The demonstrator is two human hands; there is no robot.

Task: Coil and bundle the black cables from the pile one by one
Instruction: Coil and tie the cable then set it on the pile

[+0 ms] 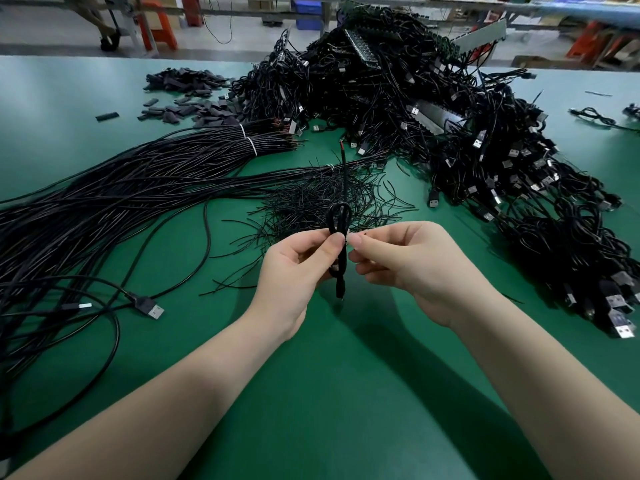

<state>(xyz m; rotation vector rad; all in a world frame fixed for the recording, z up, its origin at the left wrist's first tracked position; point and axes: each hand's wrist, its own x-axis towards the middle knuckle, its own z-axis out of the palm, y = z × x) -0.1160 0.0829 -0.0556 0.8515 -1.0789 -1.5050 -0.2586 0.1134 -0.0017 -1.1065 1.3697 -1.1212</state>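
Green matting (329, 393) covers the bench, with the big pile (433, 116) of black cables behind. Left hand (298, 268) pinches a folded cable (341, 244) upright above the mat, probably so the loops stay together. Right hand (408, 261) pinches something thin beside it, perhaps a tie; I cannot tell.

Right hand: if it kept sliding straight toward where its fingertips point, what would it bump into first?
The right hand points left, so it would probably first meet the coiled black cable that the left hand pinches; its fingertips already look almost against it, though depth is unclear.
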